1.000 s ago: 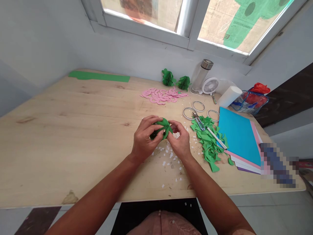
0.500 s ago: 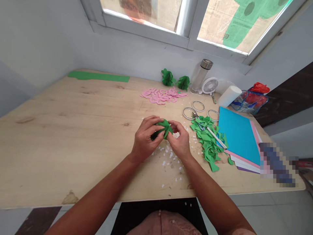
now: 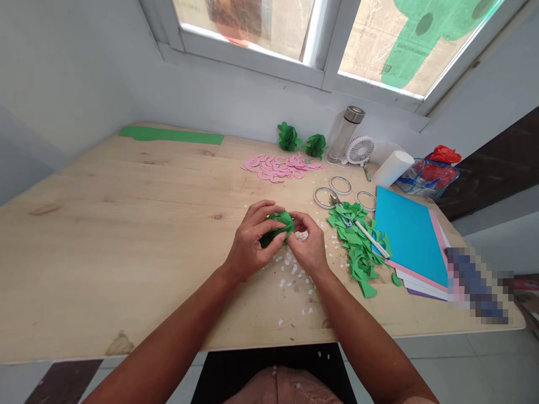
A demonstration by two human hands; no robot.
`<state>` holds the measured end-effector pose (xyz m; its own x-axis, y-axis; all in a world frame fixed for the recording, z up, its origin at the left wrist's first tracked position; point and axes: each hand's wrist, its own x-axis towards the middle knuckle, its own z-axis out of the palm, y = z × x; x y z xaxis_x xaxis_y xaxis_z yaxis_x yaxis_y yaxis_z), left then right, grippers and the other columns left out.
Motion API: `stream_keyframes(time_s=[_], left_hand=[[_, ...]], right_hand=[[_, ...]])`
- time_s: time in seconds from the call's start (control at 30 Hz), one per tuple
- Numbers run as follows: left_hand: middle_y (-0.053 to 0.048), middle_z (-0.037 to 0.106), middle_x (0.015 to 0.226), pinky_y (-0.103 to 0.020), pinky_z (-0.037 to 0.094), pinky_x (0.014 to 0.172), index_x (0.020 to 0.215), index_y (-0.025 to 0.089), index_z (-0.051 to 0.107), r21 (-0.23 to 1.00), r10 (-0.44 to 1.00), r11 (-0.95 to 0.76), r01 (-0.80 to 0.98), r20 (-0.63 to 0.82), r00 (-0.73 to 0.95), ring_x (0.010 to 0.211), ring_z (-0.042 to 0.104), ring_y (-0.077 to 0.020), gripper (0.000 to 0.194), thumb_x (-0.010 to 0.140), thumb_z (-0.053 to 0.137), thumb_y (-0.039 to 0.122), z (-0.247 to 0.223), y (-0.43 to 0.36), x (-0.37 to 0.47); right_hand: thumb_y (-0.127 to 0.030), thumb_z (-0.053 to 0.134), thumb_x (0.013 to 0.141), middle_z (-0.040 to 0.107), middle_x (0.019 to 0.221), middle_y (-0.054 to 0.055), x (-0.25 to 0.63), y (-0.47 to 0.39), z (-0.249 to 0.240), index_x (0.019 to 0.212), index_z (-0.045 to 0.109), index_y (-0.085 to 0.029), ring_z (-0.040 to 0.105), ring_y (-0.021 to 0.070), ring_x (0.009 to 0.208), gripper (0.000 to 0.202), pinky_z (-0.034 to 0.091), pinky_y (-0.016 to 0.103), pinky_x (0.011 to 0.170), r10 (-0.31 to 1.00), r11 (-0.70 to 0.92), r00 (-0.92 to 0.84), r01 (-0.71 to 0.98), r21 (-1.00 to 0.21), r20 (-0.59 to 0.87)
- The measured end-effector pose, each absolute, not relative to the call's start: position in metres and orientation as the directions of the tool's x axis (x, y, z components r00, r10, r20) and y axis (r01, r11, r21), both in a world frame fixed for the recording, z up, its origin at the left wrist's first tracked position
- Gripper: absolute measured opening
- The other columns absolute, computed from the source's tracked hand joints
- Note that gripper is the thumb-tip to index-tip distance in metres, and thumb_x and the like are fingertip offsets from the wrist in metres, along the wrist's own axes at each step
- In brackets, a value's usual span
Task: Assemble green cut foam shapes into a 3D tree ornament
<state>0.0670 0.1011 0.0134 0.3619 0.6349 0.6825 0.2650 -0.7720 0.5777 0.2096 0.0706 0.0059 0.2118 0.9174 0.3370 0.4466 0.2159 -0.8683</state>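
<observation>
Both of my hands meet over the middle of the wooden table, gripping a small green folded paper shape. My left hand wraps around its left side, fingers curled over the top. From the right, my right hand pinches its edge with fingertips. The hands hide most of the paper shape. Small white paper bits lie scattered on the table under and in front of my hands.
To the right lie a heap of green paper scraps, scissors, a white pen, three rings and coloured sheets. Further back: pink cut-outs, two green paper balls, a bottle, a small fan, a white roll, a green strip.
My fingers have shifted on the green shape, closing more tightly over it. The view has tilted slightly; the hands stay in the same place.
</observation>
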Motion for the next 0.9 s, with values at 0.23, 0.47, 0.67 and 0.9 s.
stream_keyframes(time_s=[0.23,0.47,0.67,0.9], left_hand=[[-0.009,0.06,0.122,-0.052,0.041,0.102,0.093,0.022,0.064,0.537,0.583,-0.805,0.251,0.64,0.5,0.125,0.043,-0.0301,0.019,0.075,0.061,0.016,0.019,0.104,0.061],[-0.008,0.057,0.126,-0.052,0.04,0.103,0.099,0.023,0.063,0.517,0.565,-0.816,0.258,0.62,0.545,0.13,0.038,-0.0287,0.031,0.074,0.054,0.007,0.019,0.105,0.058],[-0.008,0.063,0.118,-0.049,0.042,0.102,0.098,0.022,0.065,0.555,0.599,-0.795,0.244,0.656,0.46,0.125,0.045,-0.0261,0.025,0.08,0.053,0.009,0.013,0.108,0.06],[-0.008,0.066,0.111,-0.046,0.046,0.098,0.091,0.023,0.068,0.687,0.715,-0.69,0.229,0.595,0.368,0.117,0.053,-0.0259,0.018,0.08,0.056,0.016,0.01,0.115,0.055]], right_hand=[[-0.014,0.053,0.066,0.066,0.088,0.002,0.213,0.071,0.006,0.097,0.062,-0.021,0.057,0.0168,0.078,0.034,0.046,0.028,0.071,0.927,0.193,0.193,0.493,-0.848,0.323],[-0.019,0.058,0.069,0.066,0.087,0.002,0.213,0.07,0.007,0.096,0.064,-0.02,0.056,0.0167,0.077,0.028,0.045,0.028,0.071,0.928,0.192,0.187,0.504,-0.842,0.323],[-0.022,0.059,0.071,0.066,0.085,0.001,0.212,0.071,0.007,0.097,0.064,-0.019,0.055,0.0154,0.074,0.027,0.045,0.028,0.069,0.933,0.174,0.201,0.476,-0.862,0.299],[-0.029,0.064,0.073,0.063,0.099,0.006,0.214,0.069,0.007,0.117,0.055,-0.021,0.057,0.0195,0.086,0.045,0.047,0.034,0.077,0.89,0.236,0.22,0.529,-0.815,0.4]])
